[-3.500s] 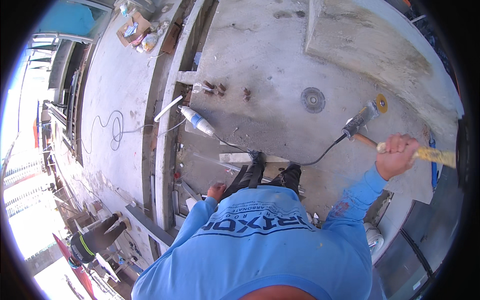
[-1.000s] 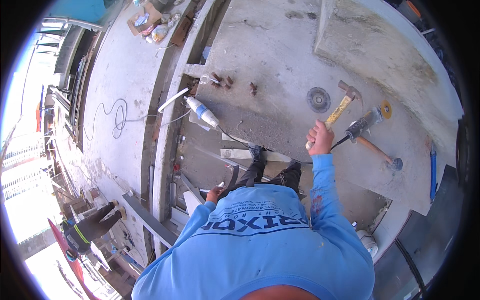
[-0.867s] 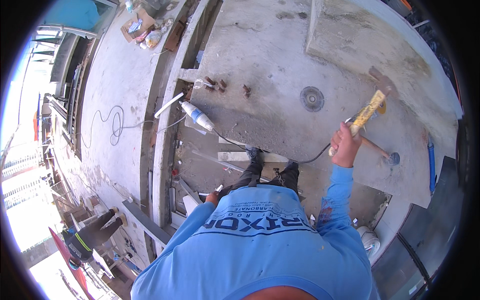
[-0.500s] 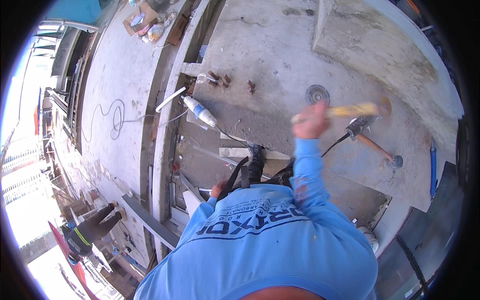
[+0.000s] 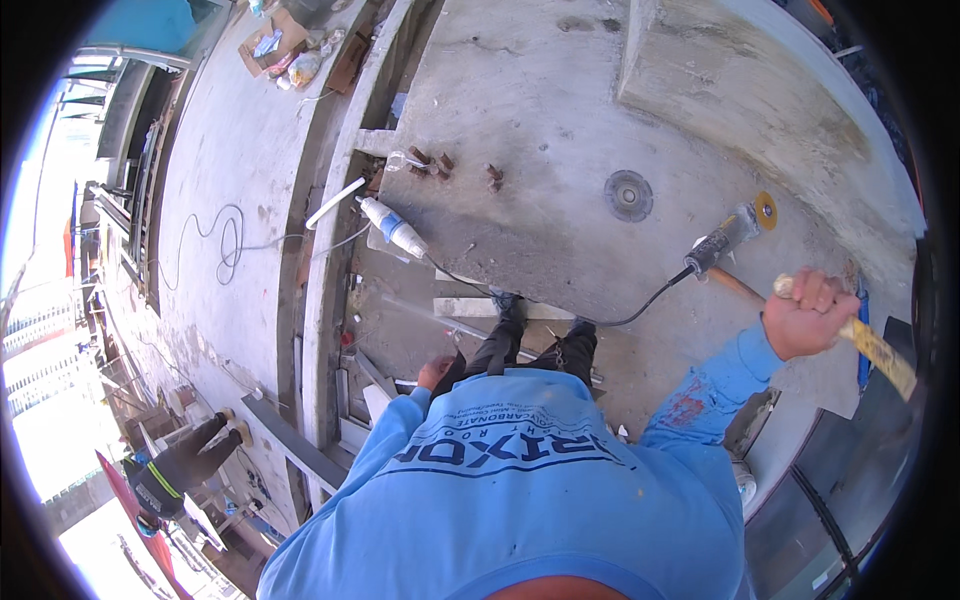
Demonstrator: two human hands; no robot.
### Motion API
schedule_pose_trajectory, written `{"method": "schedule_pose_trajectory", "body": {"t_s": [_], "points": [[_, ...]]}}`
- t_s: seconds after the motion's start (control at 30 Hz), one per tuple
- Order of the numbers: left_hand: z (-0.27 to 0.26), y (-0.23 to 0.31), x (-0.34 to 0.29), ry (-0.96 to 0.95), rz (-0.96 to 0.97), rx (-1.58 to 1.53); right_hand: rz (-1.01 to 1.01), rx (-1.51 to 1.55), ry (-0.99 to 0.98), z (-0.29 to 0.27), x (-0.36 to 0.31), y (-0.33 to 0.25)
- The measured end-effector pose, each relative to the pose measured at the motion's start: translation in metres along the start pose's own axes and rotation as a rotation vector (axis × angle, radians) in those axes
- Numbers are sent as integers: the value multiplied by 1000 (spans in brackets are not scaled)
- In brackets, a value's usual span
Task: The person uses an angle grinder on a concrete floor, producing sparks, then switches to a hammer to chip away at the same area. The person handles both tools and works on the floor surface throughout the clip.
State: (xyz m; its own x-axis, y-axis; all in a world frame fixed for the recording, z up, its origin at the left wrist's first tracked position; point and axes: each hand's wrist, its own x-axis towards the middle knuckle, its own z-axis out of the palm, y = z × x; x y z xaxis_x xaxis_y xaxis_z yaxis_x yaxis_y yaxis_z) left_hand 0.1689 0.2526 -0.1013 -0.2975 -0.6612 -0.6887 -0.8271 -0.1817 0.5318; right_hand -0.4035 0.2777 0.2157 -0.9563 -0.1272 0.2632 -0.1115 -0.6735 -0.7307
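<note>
My right hand (image 5: 805,310) is closed around a yellow stick-like tool (image 5: 882,360) with dark worn marks, out at the right. My left hand (image 5: 435,371) is low beside my waist, its fingers curled next to a black strap; whatever it grips is hidden. Beyond my right hand lies an angle grinder (image 5: 728,240) with a yellow disc (image 5: 766,210). A wooden handle (image 5: 735,283) reaches from beside it toward my right hand, which hides its far end. A round grey cutting disc (image 5: 628,195) rests flat on the concrete slab (image 5: 560,120).
A white-and-blue cable connector (image 5: 393,228) lies by the slab's left edge, near a white strip (image 5: 335,204) and several rusty bolts (image 5: 440,165). The grinder's black cord (image 5: 655,305) runs past my feet. A blue tube (image 5: 863,360) lies right. Another person (image 5: 175,465) is at far left.
My right hand has swung right and nearer with the yellow tool, away from above the cutting disc. The tool now points down to the right. My left hand has barely moved.
</note>
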Motion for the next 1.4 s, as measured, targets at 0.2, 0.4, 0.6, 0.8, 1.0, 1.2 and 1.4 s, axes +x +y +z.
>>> {"method": "schedule_pose_trajectory", "body": {"t_s": [0.2,0.4,0.6,0.8,1.0,1.2,1.4], "points": [[-8,26,-26,58,-64,-18,108,-469,226,-10,-105,156],[-9,-48,-24,38,-23,301,789,-685,-255,-45,-142,157],[-14,4,11,-63,-145,163,109,-266,39,20,-15,-2],[-7,45,2,60,45,37,-425,5,228,34,23,10],[-18,-53,-8,-46,-182,300,1182,-558,165,-16,-215,188],[-18,-54,-19,-8,-222,376,724,-436,124,-16,-76,66],[-18,30,19,9,-40,47,-258,-107,126,18,16,-23]]}}
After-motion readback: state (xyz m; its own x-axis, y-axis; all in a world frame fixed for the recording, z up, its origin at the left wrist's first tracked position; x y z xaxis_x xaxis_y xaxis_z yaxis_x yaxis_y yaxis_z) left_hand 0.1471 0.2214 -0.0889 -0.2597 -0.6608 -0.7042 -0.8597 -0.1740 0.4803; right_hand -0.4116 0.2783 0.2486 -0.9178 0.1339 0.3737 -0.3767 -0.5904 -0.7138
